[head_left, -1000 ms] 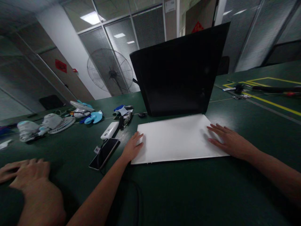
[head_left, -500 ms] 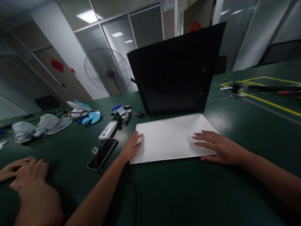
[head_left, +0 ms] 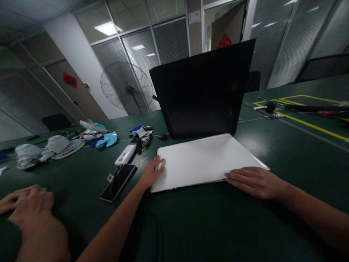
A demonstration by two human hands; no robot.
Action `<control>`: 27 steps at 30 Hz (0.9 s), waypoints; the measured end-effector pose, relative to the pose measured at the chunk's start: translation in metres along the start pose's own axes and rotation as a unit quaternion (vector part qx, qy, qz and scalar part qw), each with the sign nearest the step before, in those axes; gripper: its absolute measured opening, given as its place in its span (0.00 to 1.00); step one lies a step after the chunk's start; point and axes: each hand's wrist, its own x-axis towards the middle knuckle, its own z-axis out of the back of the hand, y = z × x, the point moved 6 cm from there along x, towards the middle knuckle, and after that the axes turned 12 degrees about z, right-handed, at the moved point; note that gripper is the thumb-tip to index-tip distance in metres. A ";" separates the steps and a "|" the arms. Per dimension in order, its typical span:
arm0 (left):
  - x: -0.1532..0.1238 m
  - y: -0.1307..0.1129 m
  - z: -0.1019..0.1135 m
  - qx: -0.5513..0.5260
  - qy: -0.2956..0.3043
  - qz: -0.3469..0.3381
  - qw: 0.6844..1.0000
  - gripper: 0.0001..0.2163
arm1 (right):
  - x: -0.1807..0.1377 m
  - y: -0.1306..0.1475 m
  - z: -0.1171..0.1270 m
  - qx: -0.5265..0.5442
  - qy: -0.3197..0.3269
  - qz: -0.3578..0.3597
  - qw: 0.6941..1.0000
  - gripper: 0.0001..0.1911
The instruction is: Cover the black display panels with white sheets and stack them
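Dim room, ceiling light panel [head_left: 107, 27] glowing top left, soft shadows, wide-angle bending at edges, slight blur

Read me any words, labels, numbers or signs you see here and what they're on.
None can be read.
Red sign on the left wall: marks too blurred.
Red diamond sign behind the black panel: blurred.
Paper notice above the door: too small.
White power bank: dark marks, unreadable.
Small tag beside the phone: unreadable.
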 end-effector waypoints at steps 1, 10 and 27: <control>0.002 0.002 0.002 -0.030 0.000 0.005 1.000 0.25 | 0.001 0.000 0.002 -0.010 -0.002 0.000 1.000 0.17; 0.011 0.011 0.015 -0.195 0.006 0.017 0.981 0.24 | 0.006 -0.006 0.027 -0.052 -0.041 0.011 0.998 0.18; -0.008 -0.016 0.003 -0.036 -0.016 -0.099 0.994 0.23 | -0.010 -0.016 0.008 -0.032 -0.030 -0.068 0.997 0.20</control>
